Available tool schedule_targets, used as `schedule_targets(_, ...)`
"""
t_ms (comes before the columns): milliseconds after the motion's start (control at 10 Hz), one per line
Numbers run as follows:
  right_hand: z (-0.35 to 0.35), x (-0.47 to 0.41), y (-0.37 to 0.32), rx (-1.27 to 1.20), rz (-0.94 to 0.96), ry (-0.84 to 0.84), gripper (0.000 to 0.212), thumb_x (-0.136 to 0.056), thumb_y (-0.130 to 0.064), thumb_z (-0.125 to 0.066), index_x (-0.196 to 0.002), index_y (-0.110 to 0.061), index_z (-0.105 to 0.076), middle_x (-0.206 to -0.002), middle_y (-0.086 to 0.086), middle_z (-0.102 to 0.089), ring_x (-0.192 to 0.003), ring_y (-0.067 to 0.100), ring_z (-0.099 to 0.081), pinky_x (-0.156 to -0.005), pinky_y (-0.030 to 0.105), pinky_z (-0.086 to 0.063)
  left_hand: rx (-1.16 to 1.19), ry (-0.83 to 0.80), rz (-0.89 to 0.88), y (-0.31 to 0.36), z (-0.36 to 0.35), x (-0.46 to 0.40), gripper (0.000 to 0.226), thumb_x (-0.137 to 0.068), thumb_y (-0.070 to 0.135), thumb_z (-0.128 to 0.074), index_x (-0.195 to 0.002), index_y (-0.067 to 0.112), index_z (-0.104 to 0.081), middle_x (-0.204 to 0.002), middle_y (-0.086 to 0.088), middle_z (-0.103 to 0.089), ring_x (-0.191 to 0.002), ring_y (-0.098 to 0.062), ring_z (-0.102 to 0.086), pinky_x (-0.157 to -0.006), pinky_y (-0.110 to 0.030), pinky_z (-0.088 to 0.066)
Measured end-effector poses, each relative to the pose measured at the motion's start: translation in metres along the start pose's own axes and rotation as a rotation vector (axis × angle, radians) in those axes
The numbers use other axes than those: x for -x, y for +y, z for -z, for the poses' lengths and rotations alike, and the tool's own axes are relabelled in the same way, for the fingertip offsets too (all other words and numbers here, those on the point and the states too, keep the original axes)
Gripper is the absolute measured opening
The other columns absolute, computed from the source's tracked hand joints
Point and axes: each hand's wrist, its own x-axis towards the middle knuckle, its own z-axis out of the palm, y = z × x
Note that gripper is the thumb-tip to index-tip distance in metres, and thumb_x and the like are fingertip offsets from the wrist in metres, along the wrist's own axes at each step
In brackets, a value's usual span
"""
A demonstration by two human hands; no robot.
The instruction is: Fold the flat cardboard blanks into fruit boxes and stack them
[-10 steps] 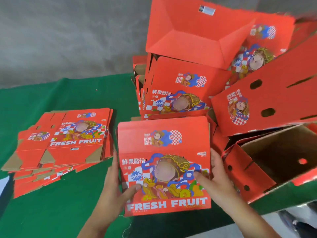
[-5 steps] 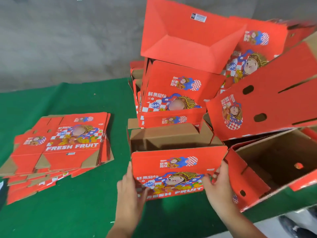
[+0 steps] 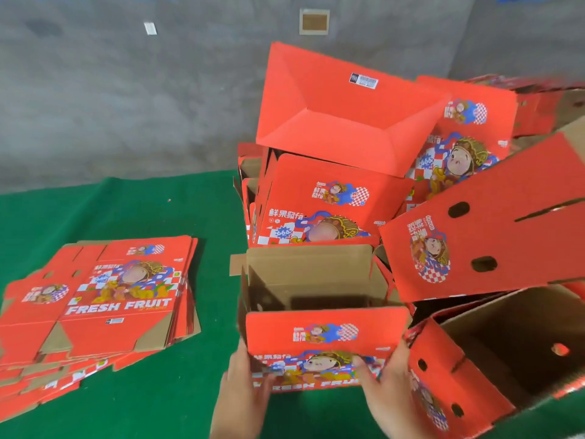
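Opened box [image 3: 326, 315] held upright on the green bench [image 3: 126, 210], left hand [image 3: 243, 394] and right hand [image 3: 387, 391] gripping its sides, fingers curled on front. Many folded boxes [image 3: 348, 128] piled behind; thick stack of flat blanks [image 3: 104, 299] left to fold.

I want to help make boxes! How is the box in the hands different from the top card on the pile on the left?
The box in the hands is opened up, with its brown inside showing; the top card lies flat with only its printed side up. The left hand and right hand hold the box by its sides; nothing touches the card. Both are red, with the same cartoon picture and FRESH FRUIT lettering.
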Motion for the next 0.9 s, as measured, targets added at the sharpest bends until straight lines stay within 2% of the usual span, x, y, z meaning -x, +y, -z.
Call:
schedule_targets(100, 0.005, -0.018, -0.034, -0.041, -0.270, -0.093, 0.066, -0.094, -0.039, -0.071, -0.146, -0.033, -0.030, -0.130, 0.015, -0.048, -0.119, 0.033, -0.053, -0.093, 0.041, -0.046, 0.142, -0.023, 0.069, 0.012, -0.008, -0.030, 0.061, -0.098, 0.020, -0.062, -0.153, 0.027, -0.039, -0.127, 0.000, -0.063, -0.111, -0.018, -0.067, -0.100, -0.047, -0.052)
schedule_targets(200, 0.003, -0.023, -0.062, -0.392, -0.475, -0.155, 0.046, -0.100, -0.026, -0.065, -0.133, -0.033, -0.033, -0.122, 0.014, -0.064, -0.100, 0.031, -0.067, -0.089, 0.046, -0.059, 0.125, 0.058, 0.254, 0.024, -0.027, -0.039, 0.076, -0.092, 0.027, -0.070, -0.157, 0.029, -0.031, -0.147, -0.006, -0.046, -0.120, -0.023, -0.062, -0.107, -0.040, -0.046)
schedule_targets(300, -0.011, -0.010, -0.073, -0.526, -0.460, -0.215, 0.081, -0.095, -0.018, -0.073, -0.158, -0.029, -0.022, -0.148, 0.002, -0.050, -0.123, 0.022, -0.055, -0.117, 0.049, -0.040, 0.365, -0.036, 0.290, 0.039, -0.052, -0.039, 0.097, -0.086, 0.010, -0.074, -0.160, 0.029, -0.014, -0.151, -0.006, -0.047, -0.128, -0.024, -0.059, -0.113, -0.049, -0.043)
schedule_targets(400, -0.028, 0.012, -0.081, -0.572, -0.500, -0.409, 0.089, -0.098, -0.008, -0.066, -0.161, -0.041, -0.012, -0.145, 0.001, -0.051, -0.119, 0.022, -0.057, -0.117, 0.044, -0.040, 0.578, -0.203, 0.220, 0.035, -0.054, -0.045, 0.086, -0.088, -0.011, -0.066, -0.154, 0.027, -0.026, -0.127, -0.003, -0.070, -0.115, -0.018, -0.069, -0.104, -0.045, -0.053)
schedule_targets(500, -0.041, 0.026, -0.079, -0.480, -0.518, -0.483, 0.048, -0.101, -0.003, -0.057, -0.140, -0.028, -0.044, -0.131, 0.024, -0.059, -0.121, 0.046, -0.061, -0.111, 0.052, -0.045, 0.496, -0.170, 0.270, 0.029, -0.039, -0.043, 0.059, -0.101, 0.013, -0.062, -0.152, 0.026, -0.036, -0.122, 0.010, -0.072, -0.109, 0.000, -0.068, -0.092, -0.015, -0.052)
schedule_targets(600, -0.055, 0.035, -0.081, -0.377, -0.407, -0.506, 0.027, -0.101, -0.003, -0.053, -0.118, -0.022, -0.060, -0.110, 0.012, -0.069, -0.094, 0.029, -0.065, -0.090, 0.045, -0.056, 0.491, -0.039, 0.388, 0.029, -0.033, -0.031, 0.057, -0.105, 0.028, -0.055, -0.156, 0.016, -0.032, -0.140, -0.001, -0.059, -0.122, -0.014, -0.061, -0.109, -0.031, -0.045)
schedule_targets(700, -0.069, 0.044, -0.087, -0.261, -0.196, -0.481, 0.027, -0.099, -0.006, -0.057, -0.104, -0.030, -0.068, -0.099, -0.012, -0.073, -0.087, 0.003, -0.069, -0.082, 0.021, -0.055, 0.551, -0.060, 0.401, 0.031, -0.031, -0.015, 0.024, -0.105, 0.026, -0.055, -0.129, 0.030, -0.055, -0.115, 0.017, -0.065, -0.104, 0.007, -0.061, -0.084, -0.005, -0.045)
schedule_targets(800, -0.083, 0.048, -0.087, -0.124, -0.022, -0.499, 0.033, -0.099, -0.007, -0.055, -0.111, -0.037, -0.064, -0.112, -0.016, -0.069, -0.099, -0.009, -0.063, -0.080, 0.006, -0.044, 0.573, -0.088, 0.343, 0.027, -0.021, -0.013, 0.019, -0.107, 0.025, -0.051, -0.119, 0.038, -0.059, -0.110, 0.032, -0.058, -0.094, 0.028, -0.053, -0.074, 0.007, -0.036)
schedule_targets(900, -0.100, 0.054, -0.082, 0.058, 0.174, -0.602, 0.043, -0.099, -0.015, -0.052, -0.125, -0.049, -0.053, -0.130, -0.029, -0.053, -0.114, -0.017, -0.052, -0.094, 0.007, -0.040, 0.518, -0.068, 0.261, 0.010, -0.005, -0.004, 0.020, -0.108, 0.037, -0.046, -0.117, 0.049, -0.059, -0.108, 0.045, -0.058, -0.095, 0.038, -0.047, -0.077, 0.009, -0.032)
